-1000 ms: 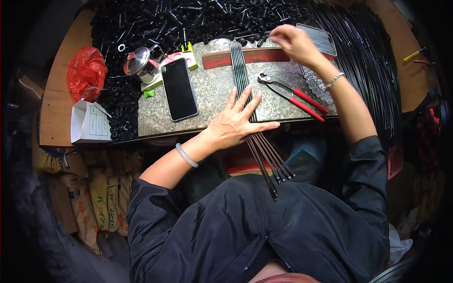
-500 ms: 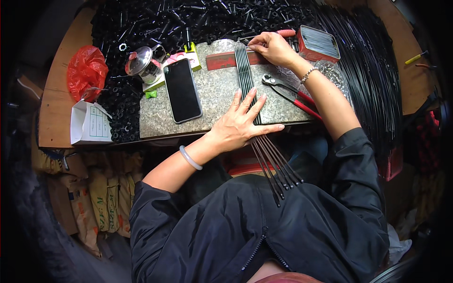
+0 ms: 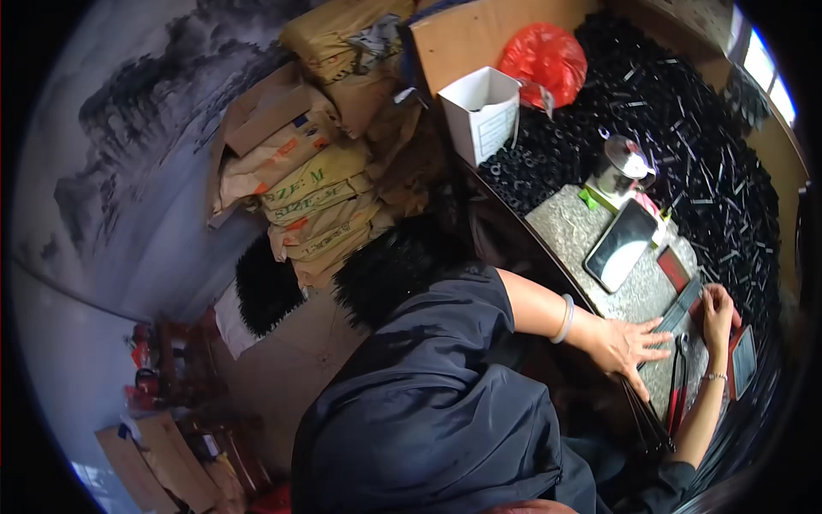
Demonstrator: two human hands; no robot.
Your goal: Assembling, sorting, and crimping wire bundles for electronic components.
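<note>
My left hand [image 3: 629, 347] lies flat with fingers spread across a row of thin black rods [image 3: 681, 307]. Their knobbed ends hang past the near edge of the grey stone slab [image 3: 556, 224]. At the rods' far ends my right hand [image 3: 717, 313] is closed in a pinch; whatever is between its fingertips is too small to make out. A red bar [image 3: 673, 269] lies by the rods' far ends. Red-handled cutting pliers [image 3: 678, 384] rest on the slab between my forearms. Beside my right wrist stands a red box [image 3: 741, 364] of thin strips.
A black phone [image 3: 620, 247] and a glass jar with a metal lid [image 3: 623, 163] are on the slab's left side. Small black parts [image 3: 711, 163] heap behind it. A white carton [image 3: 481, 116] and red plastic bag [image 3: 544, 64] sit at the left; sacks [image 3: 321, 201] are stacked beyond.
The view has swung to the left, bringing the wall, sacks and floor into sight. Both hands keep their places on the rods, the left flat and the right pinched.
</note>
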